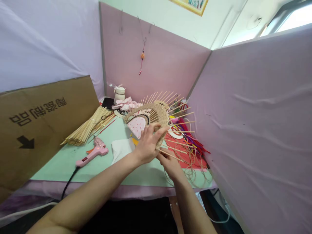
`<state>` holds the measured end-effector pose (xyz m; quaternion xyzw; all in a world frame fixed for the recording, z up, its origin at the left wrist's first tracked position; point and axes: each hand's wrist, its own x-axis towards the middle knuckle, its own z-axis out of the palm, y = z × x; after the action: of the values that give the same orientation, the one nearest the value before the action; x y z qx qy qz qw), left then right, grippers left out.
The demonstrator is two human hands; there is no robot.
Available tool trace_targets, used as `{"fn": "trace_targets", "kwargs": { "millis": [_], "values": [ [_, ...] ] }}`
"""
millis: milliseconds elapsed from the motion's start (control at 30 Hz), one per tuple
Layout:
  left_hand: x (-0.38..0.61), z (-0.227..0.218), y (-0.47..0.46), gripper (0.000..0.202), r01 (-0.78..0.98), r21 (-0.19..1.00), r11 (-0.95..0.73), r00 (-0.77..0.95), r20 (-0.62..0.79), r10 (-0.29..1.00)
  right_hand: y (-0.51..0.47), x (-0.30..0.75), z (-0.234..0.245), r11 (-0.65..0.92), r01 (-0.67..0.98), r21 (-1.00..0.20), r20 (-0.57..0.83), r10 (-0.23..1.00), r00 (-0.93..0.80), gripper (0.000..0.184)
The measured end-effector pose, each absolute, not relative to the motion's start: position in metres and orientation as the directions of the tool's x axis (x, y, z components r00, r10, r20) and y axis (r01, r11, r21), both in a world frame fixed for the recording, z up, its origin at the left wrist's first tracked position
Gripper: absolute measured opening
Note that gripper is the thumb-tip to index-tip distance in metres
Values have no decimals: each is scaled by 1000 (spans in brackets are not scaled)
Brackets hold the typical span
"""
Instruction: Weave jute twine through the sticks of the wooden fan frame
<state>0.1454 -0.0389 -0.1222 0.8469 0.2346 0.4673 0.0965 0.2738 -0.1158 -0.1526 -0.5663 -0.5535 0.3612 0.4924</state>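
A half-round fan-shaped weaving (162, 114) of tan twine on thin wooden sticks is held up above the table, its stick ends spreading outward. White fabric with pink spots (136, 126) fills its inner part, edged by a dark line. My left hand (147, 143) is closed around the woven band at its lower end, thumb along the front. Just below, my right hand (170, 164) has its fingers closed at the bottom edge by the lowest sticks. What its fingertips pinch is hidden. Loose twine (192, 164) trails beside that hand.
A pink glue gun (94, 152) and a bundle of sticks (86, 128) lie left on the pale green tabletop (97, 172). White cloth (122, 149) is near my left wrist. Colourful pipe cleaners (195, 143) and red sheets lie right. A cardboard panel (48, 130) stands left.
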Motion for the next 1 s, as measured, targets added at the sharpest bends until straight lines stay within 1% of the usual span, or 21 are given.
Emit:
{"fn": "trace_targets", "kwargs": {
  "millis": [100,267,400,533,733,1000],
  "values": [
    [142,-124,-40,49,266,355,-896,394,808,437,-98,276,-160,113,231,-966,146,980,135,35],
    [140,-129,-37,39,120,268,-956,319,901,293,-100,288,-168,153,302,-941,190,977,96,37],
    [143,-132,-38,32,68,217,-974,234,945,227,-105,291,-170,165,302,-939,196,977,78,37],
    [144,-133,-37,31,67,212,-975,207,953,222,-109,291,-168,150,311,-939,189,977,99,33],
    [144,-134,-36,35,63,232,-971,183,953,240,-123,283,-151,131,334,-933,180,976,123,31],
    [146,-133,-38,23,91,222,-971,153,960,233,-132,281,-145,123,338,-933,171,978,116,32]
  ]
}}
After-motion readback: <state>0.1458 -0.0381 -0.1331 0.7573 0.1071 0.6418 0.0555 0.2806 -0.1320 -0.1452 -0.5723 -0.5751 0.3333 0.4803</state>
